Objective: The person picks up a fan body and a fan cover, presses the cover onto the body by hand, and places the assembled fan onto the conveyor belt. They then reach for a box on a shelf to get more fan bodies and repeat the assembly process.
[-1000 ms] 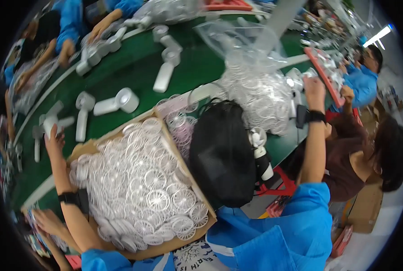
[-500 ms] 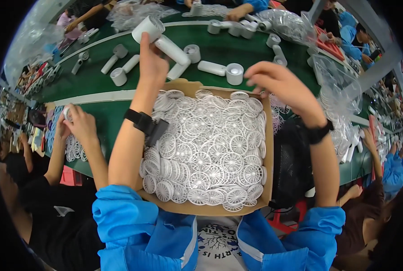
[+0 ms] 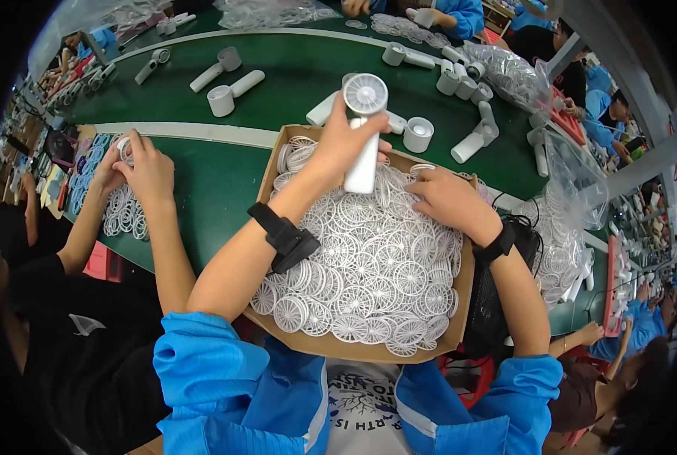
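My left hand (image 3: 346, 148) is closed around a white handheld fan (image 3: 362, 168), its round head up with a spoked face towards me and its handle down over the box. Below it, a cardboard box (image 3: 467, 303) holds a heap of white round spoked fan grilles (image 3: 369, 265). My right hand (image 3: 452, 201) is at the heap's far right part, its fingers bent in against the grilles. What lies between those fingertips, if anything, is hidden.
Several white handheld fans (image 3: 221, 100) lie on the green table (image 3: 293, 72) beyond the box. At left, a co-worker's hands (image 3: 145, 171) hold a white ring above more rings (image 3: 126, 216). A plastic bag (image 3: 573, 182) and grilles stand at right, by a black mesh bag (image 3: 490, 303).
My left hand has moved right and nearer with the fan, whose spoked face now shows. My right hand has come down from above the box's far right corner onto the grilles.
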Demonstrator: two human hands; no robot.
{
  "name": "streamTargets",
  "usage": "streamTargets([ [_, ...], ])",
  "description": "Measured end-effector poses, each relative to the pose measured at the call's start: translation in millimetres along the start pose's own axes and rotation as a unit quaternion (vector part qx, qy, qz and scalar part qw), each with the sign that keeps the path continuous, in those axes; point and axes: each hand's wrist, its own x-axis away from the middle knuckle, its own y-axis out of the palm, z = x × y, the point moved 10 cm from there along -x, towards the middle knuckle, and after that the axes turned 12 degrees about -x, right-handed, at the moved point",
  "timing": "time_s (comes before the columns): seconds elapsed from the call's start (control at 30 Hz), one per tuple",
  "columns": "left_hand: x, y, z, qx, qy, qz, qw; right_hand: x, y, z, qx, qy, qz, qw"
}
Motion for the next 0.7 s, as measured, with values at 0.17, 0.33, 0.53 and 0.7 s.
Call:
streamTargets([
  [0.17, 6, 3, 6, -0.03, 0.056, 0.0, 0.998, -6, 11, 5, -0.068, 0.06, -0.048, 0.995],
  [0.33, -8, -18, 11, -0.043, 0.074, 0.071, 0.994, 1, 4, -5, -0.045, 0.04, -0.031, 0.998],
  [0.53, -76, -127, 33, -0.496, 0.039, 0.22, 0.839, -22, -14, -5, -0.207, 0.089, -0.068, 0.972],
  [0.7, -143, -109, -48, -0.72, -0.037, -0.002, 0.693, -40, -45, 11, -0.707, 0.087, 0.184, 0.677],
])
